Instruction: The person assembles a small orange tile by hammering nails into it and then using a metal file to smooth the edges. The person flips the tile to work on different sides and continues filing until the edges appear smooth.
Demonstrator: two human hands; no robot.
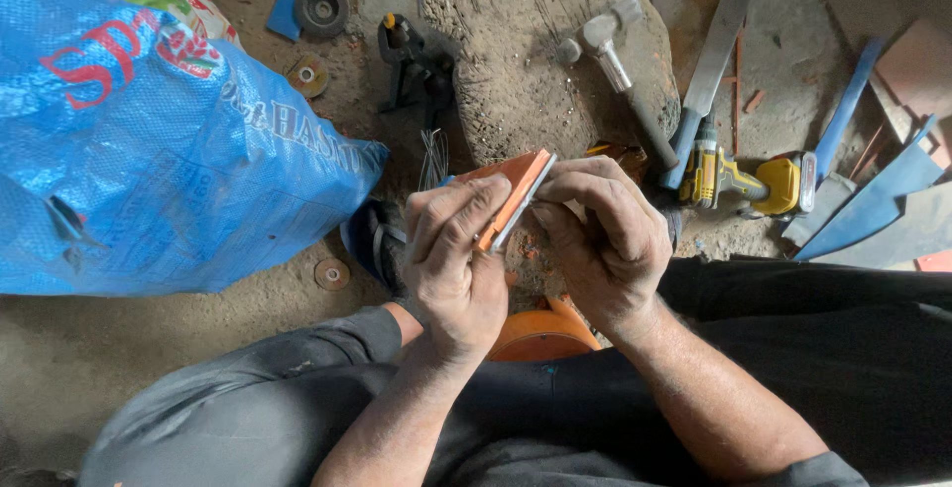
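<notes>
Figure: both hands are working a flat orange piece [511, 189] just in front of the wooden block [535, 60], which serves here as the landmark. The left hand [451, 264] is pinching the piece along its lower edge, fingers folded over it, and the right hand [600, 239] is closing on its far end, fingertips curled around the pale rim; whether a small tool is also held there cannot be told. The piece is tilted, raised above the lap, touching neither block nor ground.

On the block a hammer [620, 65] is lying, head towards the block's far side. Right of the block a yellow cordless drill [744, 178] is resting on the floor; left of it a large blue woven sack [149, 150] is slumping, with a black clamp-like tool [412, 65] between sack and block.

To do this step well, in judgement, both grips should be staying close to the worked edge, with the thumbs bracing the piece so that it is not twisting.
</notes>
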